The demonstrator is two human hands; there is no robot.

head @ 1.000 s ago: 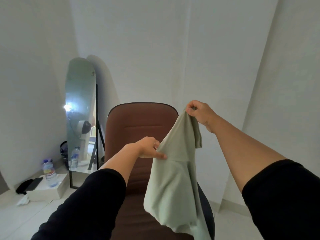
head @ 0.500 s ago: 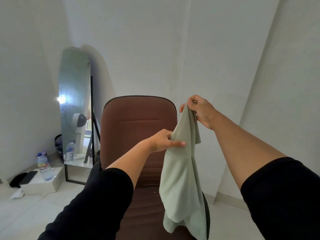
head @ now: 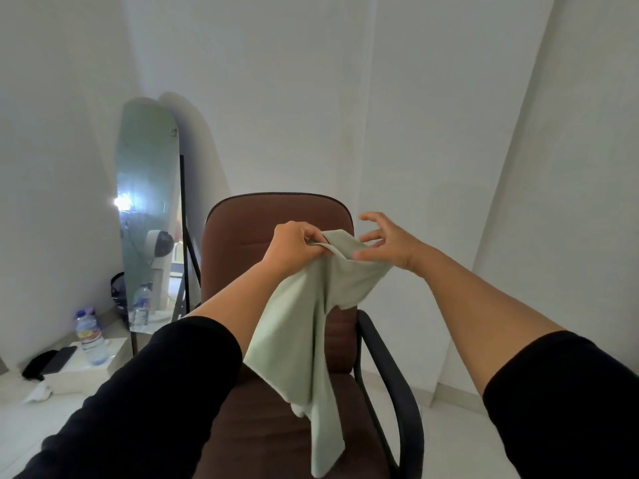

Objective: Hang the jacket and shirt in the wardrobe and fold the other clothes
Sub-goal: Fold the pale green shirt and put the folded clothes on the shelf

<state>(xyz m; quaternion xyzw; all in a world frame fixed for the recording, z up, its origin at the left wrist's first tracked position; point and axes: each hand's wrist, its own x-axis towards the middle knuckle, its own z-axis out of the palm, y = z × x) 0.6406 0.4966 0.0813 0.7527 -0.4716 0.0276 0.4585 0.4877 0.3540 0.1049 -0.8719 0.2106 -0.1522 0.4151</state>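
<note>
White-walled corner behind a brown chair [head: 276, 229], left hand [head: 294, 247] now gripped the pale green garment [head: 304, 323] at its top edge, right hand [head: 387, 243] had let go, fingers spread just beside it, cloth hung below over the seat, mirror [head: 148, 209] further left.

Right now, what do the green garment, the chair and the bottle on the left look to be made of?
Green garment: soft matte fabric, probably a cotton knit; it drapes limply in folds. Chair: brown stitched upholstery, fabric or faux leather, with black armrests, seemingly plastic. Bottle: clear plastic, see-through with a printed label.
</note>
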